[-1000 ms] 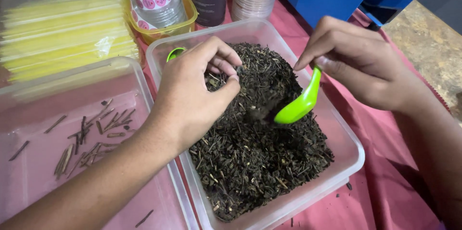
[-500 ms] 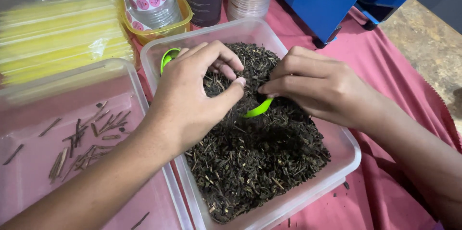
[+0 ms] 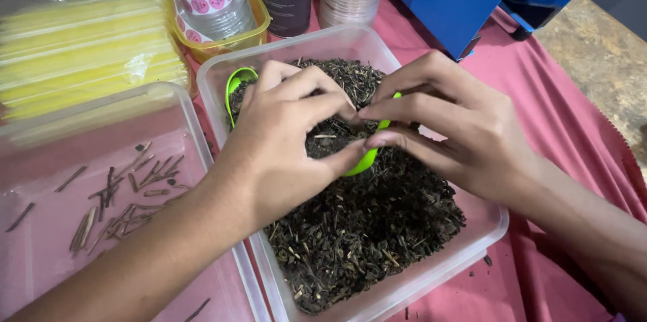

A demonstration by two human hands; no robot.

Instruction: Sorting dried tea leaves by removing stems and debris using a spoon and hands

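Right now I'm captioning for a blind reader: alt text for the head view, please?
Two hands meet over a clear tub of dark dried leaves: the left hand pinches at a green scoop held by the right hand. Beside it, a second tub holds sorted-out twigs.

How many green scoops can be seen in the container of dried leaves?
2: one green scoop at the container's back-left, behind the left hand; another green scoop under the right hand. More may be buried.
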